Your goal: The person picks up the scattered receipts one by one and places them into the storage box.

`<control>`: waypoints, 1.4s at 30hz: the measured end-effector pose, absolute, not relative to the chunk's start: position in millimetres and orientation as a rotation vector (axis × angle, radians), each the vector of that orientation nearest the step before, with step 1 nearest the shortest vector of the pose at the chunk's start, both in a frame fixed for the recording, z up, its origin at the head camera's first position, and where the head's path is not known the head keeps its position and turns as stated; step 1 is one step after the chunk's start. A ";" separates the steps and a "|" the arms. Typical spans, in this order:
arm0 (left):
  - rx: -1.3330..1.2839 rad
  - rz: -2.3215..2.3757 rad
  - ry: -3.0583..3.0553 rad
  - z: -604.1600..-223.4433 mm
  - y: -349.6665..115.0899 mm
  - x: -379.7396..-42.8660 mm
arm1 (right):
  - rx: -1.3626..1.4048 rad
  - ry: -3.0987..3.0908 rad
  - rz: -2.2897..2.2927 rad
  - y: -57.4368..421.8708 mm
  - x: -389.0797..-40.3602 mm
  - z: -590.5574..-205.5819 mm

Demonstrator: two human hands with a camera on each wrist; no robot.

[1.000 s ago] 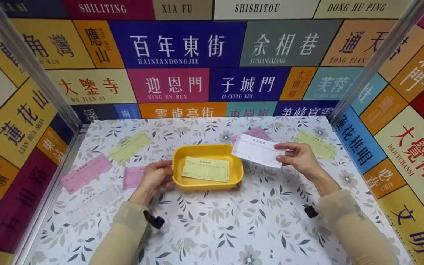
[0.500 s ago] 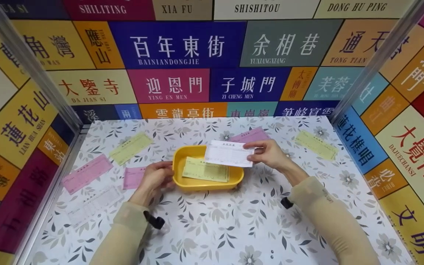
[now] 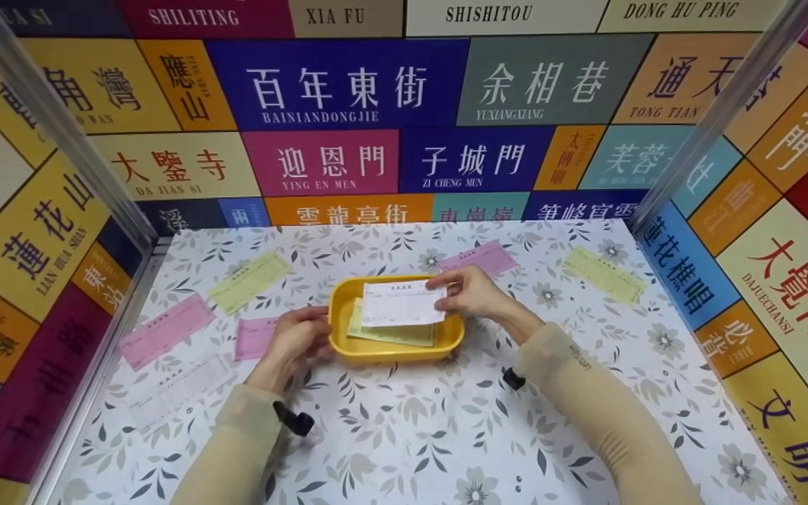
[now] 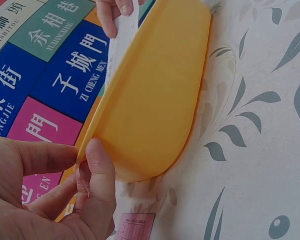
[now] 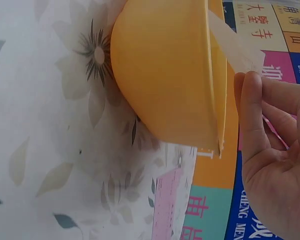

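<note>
A yellow plastic basin (image 3: 395, 354) stands on the flower-patterned table. My left hand (image 3: 299, 340) pinches its left rim between thumb and fingers, as the left wrist view shows close up. Inside the basin lies a yellow printed slip (image 3: 390, 335). Over it is a white printed slip (image 3: 400, 305), its right end pinched by my right hand (image 3: 474, 294). In the right wrist view the white slip (image 5: 235, 42) slants down past the basin's rim, held between thumb and fingertips.
Left of the basin lie pink slips (image 3: 165, 331), a yellow slip (image 3: 248, 282) and a white slip (image 3: 183, 393). Behind and right are a pink slip (image 3: 485, 258) and another yellow slip (image 3: 604, 273). Walls with colourful lettered panels (image 3: 334, 84) enclose the table's back and sides.
My right hand has carried the white slip leftward from beside the basin to over the yellow slip inside it. The left hand has stayed at the rim.
</note>
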State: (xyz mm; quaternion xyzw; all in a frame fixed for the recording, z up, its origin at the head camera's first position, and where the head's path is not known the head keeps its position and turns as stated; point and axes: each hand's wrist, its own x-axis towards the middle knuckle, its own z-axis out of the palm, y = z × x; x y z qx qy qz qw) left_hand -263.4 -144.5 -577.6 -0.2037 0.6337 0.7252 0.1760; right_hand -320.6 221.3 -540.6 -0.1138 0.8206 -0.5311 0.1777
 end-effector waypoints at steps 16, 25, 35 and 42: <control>-0.521 2.040 1.857 -579.8 -144.5 -261.9 | -0.211 2.558 -1.505 229.9 -311.5 -536.3; -0.557 2.029 1.833 -579.4 -145.7 -263.3 | -0.127 2.657 -1.465 274.7 -315.2 -535.9; -0.534 2.050 1.822 -578.8 -146.0 -261.8 | 0.009 2.735 -1.475 332.7 -315.8 -547.7; -0.527 2.048 1.832 -578.1 -145.9 -261.1 | 0.129 2.745 -1.446 366.3 -313.7 -549.6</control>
